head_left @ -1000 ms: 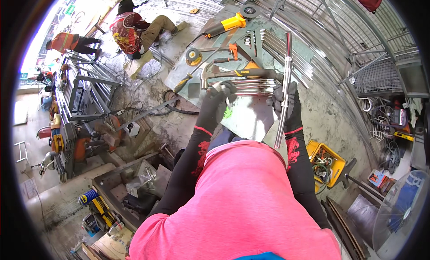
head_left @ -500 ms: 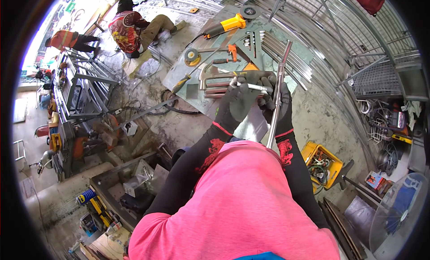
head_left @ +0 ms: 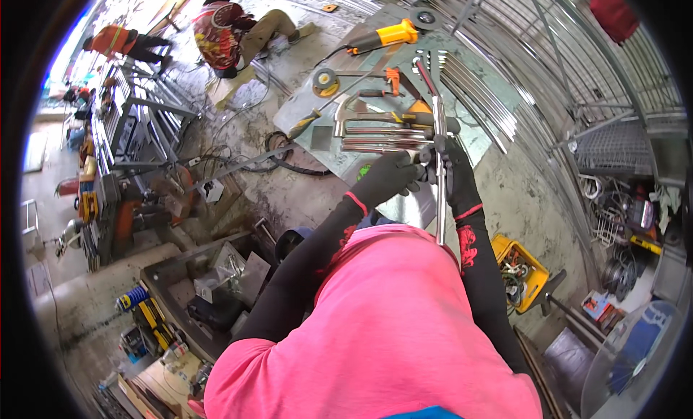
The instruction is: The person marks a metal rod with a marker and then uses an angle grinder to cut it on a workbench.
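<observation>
My right hand (head_left: pixel 456 177), in a dark glove, is closed around a long shiny metal tube (head_left: pixel 439 119). The tube stands almost straight up the picture, its lower end against my pink shirt. Close by on the left, my left hand (head_left: pixel 391 179) is closed, fingertips touching a short shiny metal tube (head_left: pixel 424 156) seen nearly end-on against the long one. Whether the two are joined cannot be made out. Beyond my hands lie several short metal tubes (head_left: pixel 382 141) and a hacksaw (head_left: pixel 338 121) on a grey sheet-covered work surface (head_left: pixel 299 110).
Farther off on the sheet are a yellow angle grinder (head_left: pixel 390 36), an orange clamp (head_left: pixel 392 81), a grinding disc (head_left: pixel 325 80) and several long tubes (head_left: pixel 480 98). A yellow crate (head_left: pixel 540 280) stands at right. Two people, one a seated person (head_left: pixel 220 40), are at far left.
The short tube has turned from lying crosswise to nearly end-on against the long tube. My left hand has moved slightly down and the long tube stands straighter. The whole view has shifted slightly.
</observation>
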Tool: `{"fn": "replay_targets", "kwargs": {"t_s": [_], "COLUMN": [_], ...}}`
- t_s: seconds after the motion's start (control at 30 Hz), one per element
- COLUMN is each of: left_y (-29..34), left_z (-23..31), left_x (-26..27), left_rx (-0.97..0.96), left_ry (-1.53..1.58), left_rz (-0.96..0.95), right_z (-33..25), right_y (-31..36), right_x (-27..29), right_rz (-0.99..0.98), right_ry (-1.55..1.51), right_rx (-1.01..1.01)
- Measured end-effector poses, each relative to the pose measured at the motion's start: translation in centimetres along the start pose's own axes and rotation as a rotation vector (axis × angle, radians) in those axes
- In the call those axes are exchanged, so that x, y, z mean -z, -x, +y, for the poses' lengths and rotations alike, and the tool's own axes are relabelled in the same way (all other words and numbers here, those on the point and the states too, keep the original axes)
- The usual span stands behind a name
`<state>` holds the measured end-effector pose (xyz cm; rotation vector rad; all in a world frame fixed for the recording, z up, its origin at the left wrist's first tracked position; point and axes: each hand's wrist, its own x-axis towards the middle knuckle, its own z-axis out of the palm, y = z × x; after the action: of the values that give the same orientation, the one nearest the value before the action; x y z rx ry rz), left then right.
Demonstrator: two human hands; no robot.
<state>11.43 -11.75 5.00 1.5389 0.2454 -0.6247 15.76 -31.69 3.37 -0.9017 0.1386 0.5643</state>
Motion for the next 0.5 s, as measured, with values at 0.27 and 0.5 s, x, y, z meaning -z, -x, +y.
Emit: {"fn": "replay_targets", "kwargs": {"t_s": [0.27, 0.5], "left_y": [-0.5, 1.7], "left_z": [-4.1, -7.3], "left_x": [-0.5, 2.4], "left_rx": [-0.226, -0.023], "left_ry": [-0.365, -0.132], "left_rz": [0.196, 0.117], "right_z": [3.2, 2.1], "right_y": [-1.9, -3.8], "right_x": [2.5, 2.2], "right_rz": [-0.054, 0.051], "right_ry": [-0.005, 0.081], "right_rx": [-0.156, -0.058]}}
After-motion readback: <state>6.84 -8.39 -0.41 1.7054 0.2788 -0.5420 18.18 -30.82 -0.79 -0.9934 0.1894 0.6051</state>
